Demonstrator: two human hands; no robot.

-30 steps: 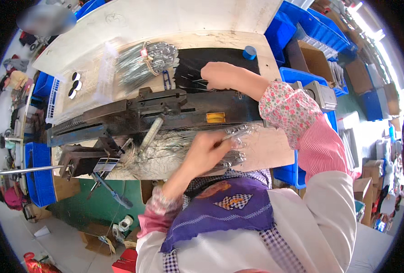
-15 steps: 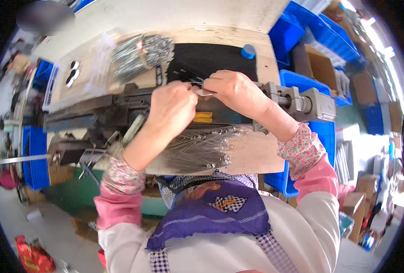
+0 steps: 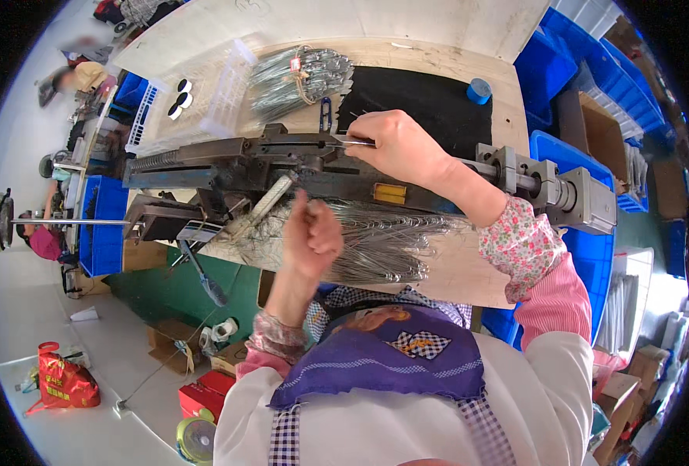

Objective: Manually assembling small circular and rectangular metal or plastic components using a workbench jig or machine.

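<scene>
My right hand [image 3: 399, 154] pinches a thin metal piece [image 3: 357, 141], its left end against the jaws of a dark metal bench machine [image 3: 282, 147]. Most of that piece is hidden by the fingers. Lower and to the left, my left hand [image 3: 313, 237] is curled with its thumb raised, and nothing shows in it. Just beside it lies a bundle of thin metal wires [image 3: 391, 241] on the near part of the wooden bench [image 3: 468, 268]. A yellow block [image 3: 389, 193] sits on the machine below my right hand.
Behind the machine are a tied wire bundle [image 3: 301, 78], a clear plastic basket [image 3: 208, 101], a black cloth [image 3: 437, 101] and a blue round container [image 3: 479, 91]. A lever [image 3: 208, 283] with a grey grip juts toward me. Blue bins [image 3: 542, 70] stand at the right.
My left hand has left the metal piece and come down toward me, beside the near wires. My right hand keeps the piece, now at the machine's jaws. The whole view has shifted.
</scene>
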